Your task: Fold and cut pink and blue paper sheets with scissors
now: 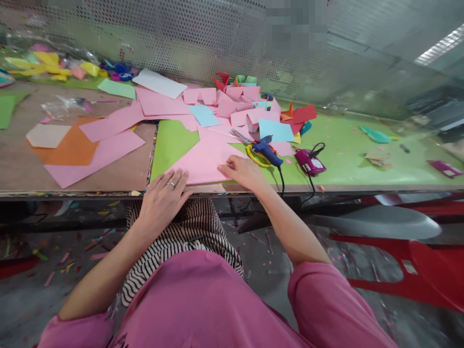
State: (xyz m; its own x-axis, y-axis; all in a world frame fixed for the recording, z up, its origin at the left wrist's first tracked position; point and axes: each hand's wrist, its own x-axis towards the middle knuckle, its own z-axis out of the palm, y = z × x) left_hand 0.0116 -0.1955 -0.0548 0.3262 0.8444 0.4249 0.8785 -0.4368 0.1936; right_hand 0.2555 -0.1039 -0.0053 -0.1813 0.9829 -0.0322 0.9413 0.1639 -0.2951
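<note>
A pink paper sheet [206,162] lies at the table's near edge. My left hand [163,195], a ring on one finger, rests flat with fingers spread on the sheet's lower left corner. My right hand [241,171] lies on the sheet's right side, fingers stretched out and pressing down on the paper. Just beyond my right hand lie yellow-handled scissors [253,152] and a blue glue gun [266,149] with a black cord.
A green mat [344,154] covers the table's right part. Many pink, blue, orange and white paper pieces [224,104] are scattered behind. A magenta device [310,163] sits right of the glue gun. A perforated metal screen [181,38] backs the table. Red chairs [416,261] stand at right.
</note>
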